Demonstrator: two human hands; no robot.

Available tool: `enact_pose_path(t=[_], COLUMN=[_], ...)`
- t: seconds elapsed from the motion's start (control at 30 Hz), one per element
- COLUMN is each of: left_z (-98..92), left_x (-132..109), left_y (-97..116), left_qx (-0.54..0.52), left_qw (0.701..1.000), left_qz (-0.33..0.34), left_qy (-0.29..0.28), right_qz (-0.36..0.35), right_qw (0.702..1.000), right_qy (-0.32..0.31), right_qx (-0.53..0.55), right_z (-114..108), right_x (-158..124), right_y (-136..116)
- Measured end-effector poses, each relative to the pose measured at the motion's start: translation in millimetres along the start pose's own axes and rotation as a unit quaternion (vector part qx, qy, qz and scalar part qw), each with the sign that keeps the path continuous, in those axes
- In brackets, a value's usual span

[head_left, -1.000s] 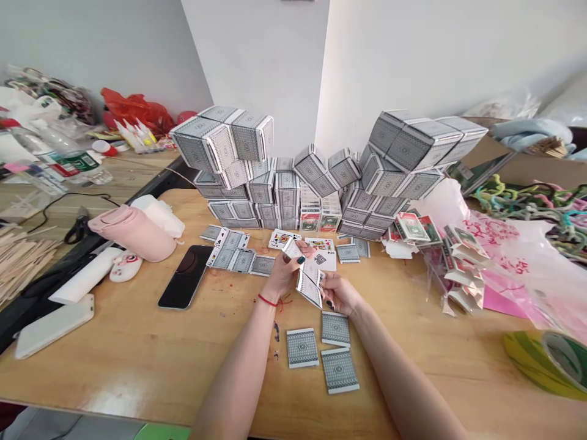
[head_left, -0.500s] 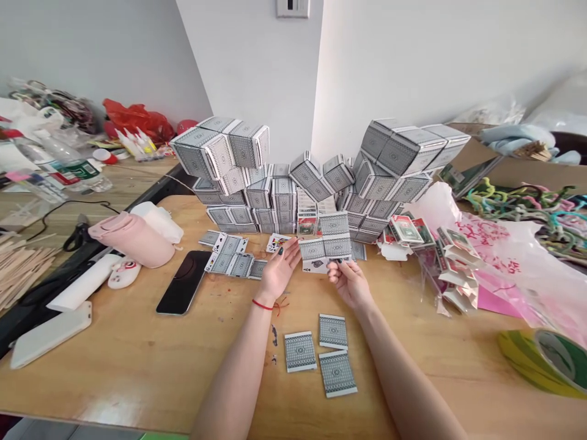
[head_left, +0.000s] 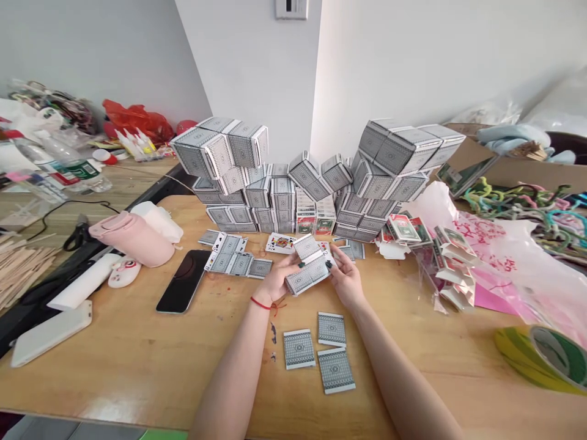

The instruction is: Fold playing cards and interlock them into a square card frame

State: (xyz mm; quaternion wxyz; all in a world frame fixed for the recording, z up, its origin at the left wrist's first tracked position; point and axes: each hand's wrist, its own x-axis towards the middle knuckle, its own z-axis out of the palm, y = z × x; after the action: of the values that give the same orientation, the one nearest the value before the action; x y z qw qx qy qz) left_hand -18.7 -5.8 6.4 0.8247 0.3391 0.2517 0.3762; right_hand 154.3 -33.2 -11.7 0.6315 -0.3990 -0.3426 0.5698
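Observation:
Between my hands is a small joined set of playing cards [head_left: 306, 276], grey patterned backs facing up, raised above the table. My left hand [head_left: 279, 276] grips its left edge, thumb on top. My right hand [head_left: 345, 276] pinches its right side; a white card face shows there. Nearer to me lie three separate folded cards [head_left: 337, 370], backs up. Just beyond my hands a face card [head_left: 280, 243] lies face up. Left of them is a patch of overlapping cards [head_left: 224, 253]. Behind stands a structure of card-covered blocks [head_left: 284, 205], stacked higher at both ends.
A black phone [head_left: 182, 281], pink pouch [head_left: 131, 238] and white mouse [head_left: 123, 272] lie on the left. To the right are opened card boxes [head_left: 454, 263], a crumpled plastic bag [head_left: 499, 244] and a yellow tape roll [head_left: 523, 354]. Red-and-green card packs [head_left: 316, 223] sit within the structure.
My left hand, open before, has closed on the joined cards. The cards have come lower and nearer, turned at an angle, and my right hand has shifted to their right side.

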Motion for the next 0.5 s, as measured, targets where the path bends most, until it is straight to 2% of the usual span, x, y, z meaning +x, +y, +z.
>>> enact_pose_path(t=[0.1,0.2,0.27,0.37,0.43,0.5], left_z=[-2.5,-3.0,-4.2,-7.5,-9.5,-10.5], left_x=[-4,-7,-4,4,9,12], left_y=[1,1,0,-3,-4,-3], left_qx=[0.024,0.022,0.025,0.047,0.051,0.067], left_qw=[0.995,0.992,0.998,0.995,0.987,0.979], left_qz=[-0.07,-0.086,-0.052,0.02,0.054,0.083], left_qy=[-0.062,-0.089,-0.039,0.089,0.145,0.176], right_qz=[-0.016,-0.027,-0.033,-0.027,-0.015,-0.003], right_qw=[0.999,0.998,0.996,0.995,0.994,0.992], right_qy=[0.019,0.052,0.074,0.089,0.077,0.048], right_qx=[-0.019,-0.039,-0.033,-0.044,-0.08,-0.12], right_z=[-5,-10,-12,-11,-9,-8], right_x=[4,6,7,6,4,2], right_y=[1,2,2,1,0,-3])
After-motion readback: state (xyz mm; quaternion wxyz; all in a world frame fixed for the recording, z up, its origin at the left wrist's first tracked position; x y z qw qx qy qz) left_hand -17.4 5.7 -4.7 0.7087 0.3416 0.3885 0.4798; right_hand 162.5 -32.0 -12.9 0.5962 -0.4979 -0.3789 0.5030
